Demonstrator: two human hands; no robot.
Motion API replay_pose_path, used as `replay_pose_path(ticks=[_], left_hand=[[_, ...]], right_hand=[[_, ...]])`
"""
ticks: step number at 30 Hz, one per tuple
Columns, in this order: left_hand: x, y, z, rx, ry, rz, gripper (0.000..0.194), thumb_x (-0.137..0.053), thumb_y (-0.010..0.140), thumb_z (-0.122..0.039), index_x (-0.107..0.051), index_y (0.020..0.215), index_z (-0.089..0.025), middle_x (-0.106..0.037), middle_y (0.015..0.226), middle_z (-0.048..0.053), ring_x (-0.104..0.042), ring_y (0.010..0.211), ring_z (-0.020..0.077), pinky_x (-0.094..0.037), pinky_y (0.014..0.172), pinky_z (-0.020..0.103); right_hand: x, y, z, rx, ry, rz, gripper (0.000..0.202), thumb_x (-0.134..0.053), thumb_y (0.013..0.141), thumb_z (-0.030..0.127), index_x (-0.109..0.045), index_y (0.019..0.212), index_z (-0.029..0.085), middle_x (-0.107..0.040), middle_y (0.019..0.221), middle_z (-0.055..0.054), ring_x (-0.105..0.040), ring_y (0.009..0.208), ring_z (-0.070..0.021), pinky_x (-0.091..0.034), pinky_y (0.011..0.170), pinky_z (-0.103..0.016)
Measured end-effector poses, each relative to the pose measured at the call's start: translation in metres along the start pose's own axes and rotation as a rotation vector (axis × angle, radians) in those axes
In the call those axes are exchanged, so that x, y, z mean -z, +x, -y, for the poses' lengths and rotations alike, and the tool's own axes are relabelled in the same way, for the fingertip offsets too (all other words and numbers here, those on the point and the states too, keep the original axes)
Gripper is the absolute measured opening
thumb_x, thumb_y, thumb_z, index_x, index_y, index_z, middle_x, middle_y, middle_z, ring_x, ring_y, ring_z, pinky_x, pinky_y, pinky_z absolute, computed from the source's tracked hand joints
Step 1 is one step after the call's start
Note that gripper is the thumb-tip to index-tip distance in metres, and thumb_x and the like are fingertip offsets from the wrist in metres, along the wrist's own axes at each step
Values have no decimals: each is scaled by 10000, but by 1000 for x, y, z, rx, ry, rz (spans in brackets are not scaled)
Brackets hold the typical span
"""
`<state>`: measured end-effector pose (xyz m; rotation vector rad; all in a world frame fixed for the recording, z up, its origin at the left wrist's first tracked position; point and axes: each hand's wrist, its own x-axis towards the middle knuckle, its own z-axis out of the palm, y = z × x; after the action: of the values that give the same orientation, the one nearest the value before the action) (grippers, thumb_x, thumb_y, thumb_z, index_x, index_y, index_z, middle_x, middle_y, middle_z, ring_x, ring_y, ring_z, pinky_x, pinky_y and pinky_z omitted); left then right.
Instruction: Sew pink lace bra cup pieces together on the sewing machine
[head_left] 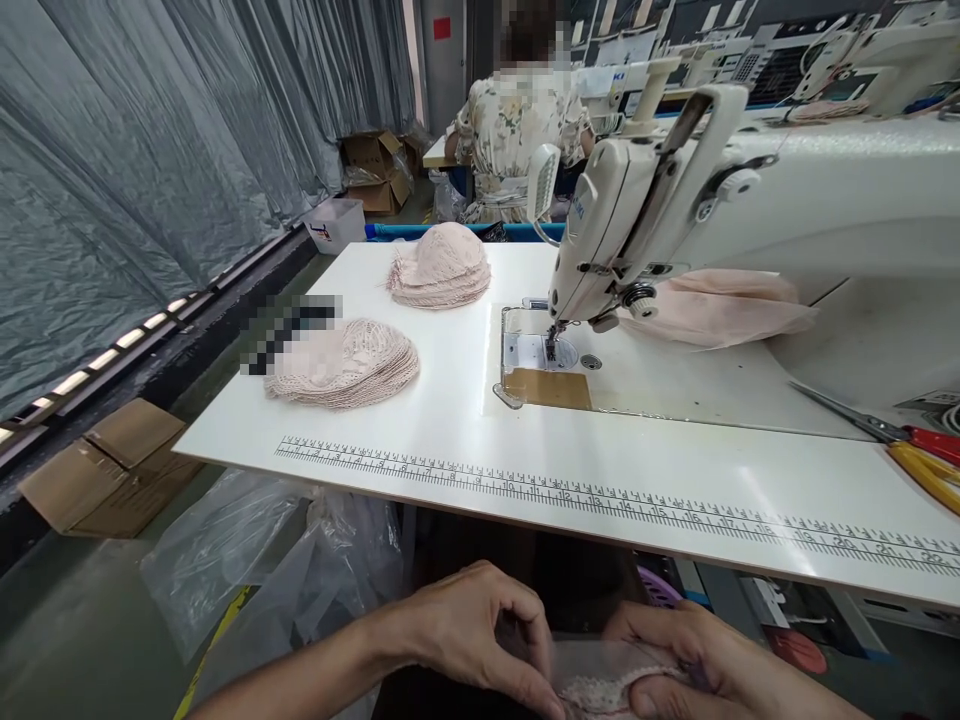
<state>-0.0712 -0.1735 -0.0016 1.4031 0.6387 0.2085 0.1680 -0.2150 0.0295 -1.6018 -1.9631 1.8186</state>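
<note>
Below the table's front edge, over my lap, both hands hold a pale pink piece of lace and sheer fabric [600,690]. My left hand [480,630] pinches its left side between thumb and fingers. On the other side, my right hand [690,655] grips the fabric with the thumb lying on top. The lower part of the piece runs out of the picture. A white sewing machine [622,220] stands on the table beyond my hands. Two stacks of pink lace pieces, a nearer one [345,365] and a farther one [440,265], lie left of its needle.
Sheer pink fabric [720,308] lies under the machine arm. Scissors with red and yellow handles [911,445] rest at the table's right. A printed ruler [525,485] runs along the front edge. Cardboard boxes [112,465] and plastic bags [322,570] are at left. A person [521,130] sits ahead.
</note>
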Motion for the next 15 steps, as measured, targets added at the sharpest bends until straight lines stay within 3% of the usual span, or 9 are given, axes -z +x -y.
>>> replay_pose_path(ticks=[6, 11, 15], left_hand=[[-9, 3, -2, 110, 13, -72, 420, -792, 576, -522, -642, 669, -141, -557, 608, -32, -494, 600, 90, -351, 554, 191], [-11, 4, -8, 112, 28, -145, 387, -795, 589, -463, -591, 622, -137, -564, 617, -37, -492, 622, 84, -347, 572, 191], [-8, 6, -8, 185, -114, -93, 582, -873, 427, -433, -645, 876, -141, -554, 628, -62, -464, 570, 71, -327, 512, 179]], right_hand=[[0, 3, 7, -33, 123, 5, 160, -540, 781, 357, -646, 792, 238, -520, 706, 25, -469, 683, -149, -365, 593, -222], [0, 2, 7, -44, 189, 1, 174, -574, 746, 383, -638, 789, 227, -452, 667, 37, -397, 627, -128, -320, 546, -211], [-1, 3, 7, 13, 260, 77, 234, -582, 764, 421, -550, 700, 198, -376, 612, 55, -333, 564, -99, -270, 489, -199]])
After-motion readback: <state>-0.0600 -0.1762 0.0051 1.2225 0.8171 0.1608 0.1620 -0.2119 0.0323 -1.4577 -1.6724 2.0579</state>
